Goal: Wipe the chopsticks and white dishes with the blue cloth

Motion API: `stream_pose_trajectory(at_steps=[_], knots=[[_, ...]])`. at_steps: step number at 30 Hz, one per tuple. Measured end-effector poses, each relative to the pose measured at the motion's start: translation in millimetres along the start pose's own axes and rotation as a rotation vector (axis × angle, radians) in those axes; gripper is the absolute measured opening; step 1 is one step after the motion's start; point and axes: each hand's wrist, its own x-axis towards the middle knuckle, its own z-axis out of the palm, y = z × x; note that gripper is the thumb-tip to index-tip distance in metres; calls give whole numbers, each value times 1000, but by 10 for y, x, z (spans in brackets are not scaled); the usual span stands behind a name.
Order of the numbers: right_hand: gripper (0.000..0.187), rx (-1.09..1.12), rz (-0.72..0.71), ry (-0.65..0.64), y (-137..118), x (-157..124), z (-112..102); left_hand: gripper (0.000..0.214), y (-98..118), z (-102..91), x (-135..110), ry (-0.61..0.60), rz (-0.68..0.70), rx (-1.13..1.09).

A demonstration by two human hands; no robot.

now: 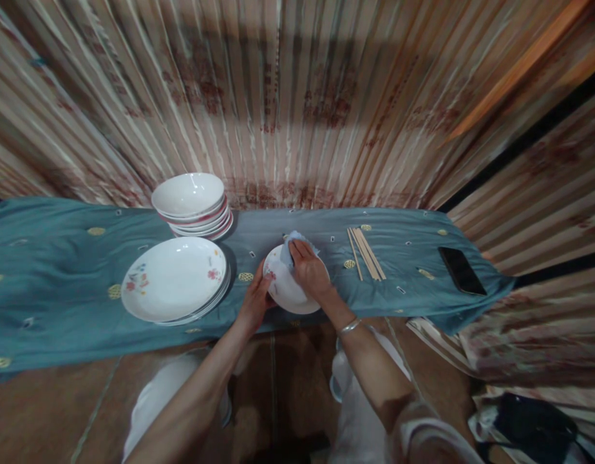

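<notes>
My left hand (257, 300) grips the left rim of a small white bowl with a flower pattern (288, 298), held over the blue cloth (60, 270). My right hand (309, 267) presses a pale blue rag (292, 243) into the bowl, fingers closed over it. A silver bangle sits on my right wrist.
To the left lie a stack of flat white plates (174, 278) and, behind it, a stack of white bowls (191, 200). Several wooden chopsticks (366, 252) lie to the right, with a black phone (462, 270) farther right near the cloth's edge. A striped curtain (297, 96) hangs behind.
</notes>
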Motion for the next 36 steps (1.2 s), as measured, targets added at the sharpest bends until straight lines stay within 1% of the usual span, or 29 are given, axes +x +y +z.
stream_pose_trajectory(at_steps=[7,13,19,23,27,31,36], knots=[[46,-127,89,-47,145,-142,-183,66,-16,-23,17,21,-10,17],[42,-129,75,-109,211,-327,-252,63,-28,-30,28,11,12,18],[34,-222,53,-113,223,-470,-284,65,-20,-14,24,8,25,32],[27,-260,37,-211,148,-540,-364,65,-11,0,16,16,36,40],[22,-217,-25,-319,58,-596,-458,63,-31,-6,39,29,37,64],[24,-132,-45,-332,-2,-642,-560,61,-42,-3,59,44,36,59],[25,7,-49,-401,-36,-688,-649,60,-45,3,60,53,37,47]])
